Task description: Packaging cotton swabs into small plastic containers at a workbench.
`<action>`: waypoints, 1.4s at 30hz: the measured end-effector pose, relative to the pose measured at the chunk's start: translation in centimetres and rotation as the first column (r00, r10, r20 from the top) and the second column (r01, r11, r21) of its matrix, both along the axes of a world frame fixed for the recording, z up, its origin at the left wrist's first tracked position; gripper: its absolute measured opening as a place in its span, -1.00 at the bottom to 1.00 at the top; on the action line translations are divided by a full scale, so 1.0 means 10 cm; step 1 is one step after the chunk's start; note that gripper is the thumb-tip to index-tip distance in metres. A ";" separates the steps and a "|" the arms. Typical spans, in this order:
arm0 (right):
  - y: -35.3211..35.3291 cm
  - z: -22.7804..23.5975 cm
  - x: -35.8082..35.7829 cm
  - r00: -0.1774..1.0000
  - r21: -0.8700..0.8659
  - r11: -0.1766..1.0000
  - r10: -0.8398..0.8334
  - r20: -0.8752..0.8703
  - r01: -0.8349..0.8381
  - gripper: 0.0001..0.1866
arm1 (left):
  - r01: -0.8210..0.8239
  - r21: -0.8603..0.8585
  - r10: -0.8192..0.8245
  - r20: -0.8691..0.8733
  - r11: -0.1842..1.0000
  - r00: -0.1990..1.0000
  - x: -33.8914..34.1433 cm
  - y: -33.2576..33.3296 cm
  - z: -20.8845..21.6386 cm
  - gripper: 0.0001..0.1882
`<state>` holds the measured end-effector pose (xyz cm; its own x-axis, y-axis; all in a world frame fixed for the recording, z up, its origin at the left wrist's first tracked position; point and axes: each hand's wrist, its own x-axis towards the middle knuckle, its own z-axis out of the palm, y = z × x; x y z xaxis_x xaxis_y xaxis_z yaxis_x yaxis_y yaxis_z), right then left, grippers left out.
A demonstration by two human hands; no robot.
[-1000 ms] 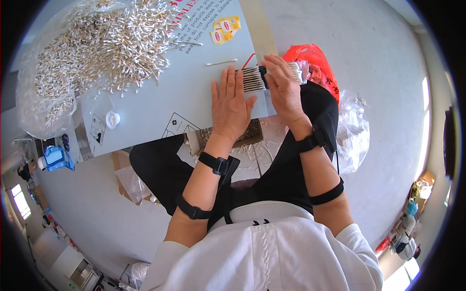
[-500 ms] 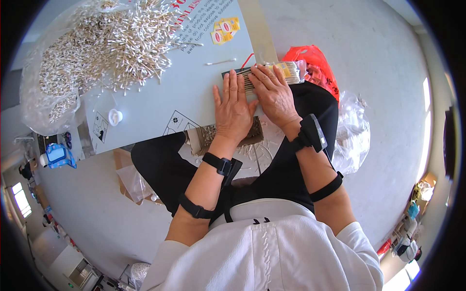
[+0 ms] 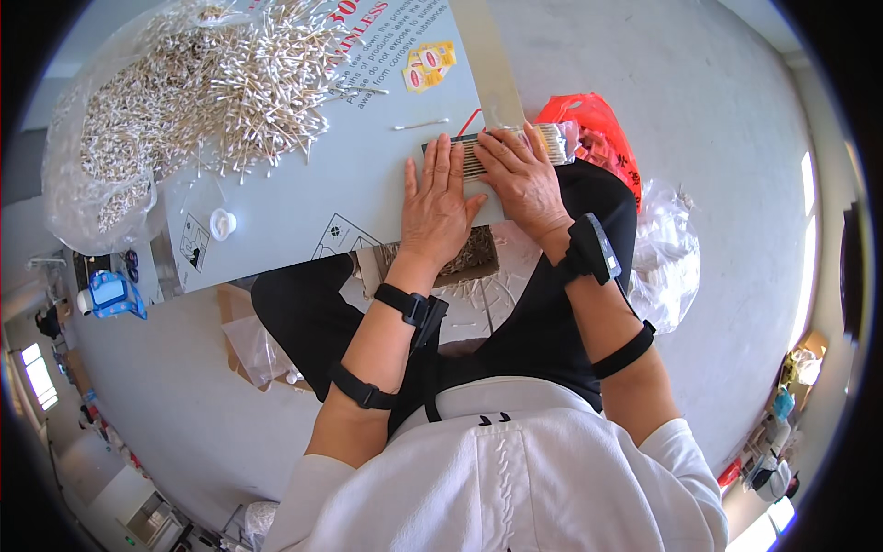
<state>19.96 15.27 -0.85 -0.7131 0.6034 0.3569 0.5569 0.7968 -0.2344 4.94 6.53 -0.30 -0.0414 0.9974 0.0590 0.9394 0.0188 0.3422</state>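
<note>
At the table's right edge, a row of cotton swabs (image 3: 472, 158) lies side by side, partly inside a clear plastic packet (image 3: 557, 141). My right hand (image 3: 524, 184) rests flat over the swabs and the packet, its fingers stretched out. Just left of it, my left hand (image 3: 436, 207) lies palm down, fingers extended and thumb spread toward the right hand. The left fingertips reach a dark strip at the left end of the row. Both palms hide what is under them. A single cotton swab (image 3: 420, 124) lies apart on the table beyond my left fingertips.
A large heap of loose swabs (image 3: 267, 87) spills from a clear bag (image 3: 69, 216) at left. Yellow printed cards (image 3: 429, 66) and a small white cup (image 3: 222, 224) sit on the grey table (image 3: 276, 239). A red bag (image 3: 589, 120) lies right; an open box (image 3: 469, 258) sits below.
My right hand has shifted slightly and now covers the yellow card that showed on the packet. My left hand stays nearly in place, still flat.
</note>
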 end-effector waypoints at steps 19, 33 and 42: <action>0.09 0.12 0.15 0.973 -0.033 0.973 -0.229 -0.015 0.229 -0.47 | 0.024 -0.052 -0.027 -0.055 0.998 0.998 0.00 0.01 -0.01 -0.16; 0.19 -0.14 0.36 0.980 -0.291 0.947 -0.171 -0.098 0.136 -0.45 | 0.018 -0.012 -0.018 -0.011 1.000 1.000 0.16 0.11 0.00 -0.18; 0.22 -0.11 0.37 0.978 -0.341 0.932 -0.170 -0.117 0.122 -0.42 | -0.011 0.015 0.011 0.016 1.000 1.000 0.25 0.17 -0.02 -0.17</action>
<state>23.65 17.47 -1.99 -0.5647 0.7979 0.2110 0.6025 0.5732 -0.5553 7.40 8.27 -0.50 -0.0536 0.9959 0.0735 0.9336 0.0238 0.3575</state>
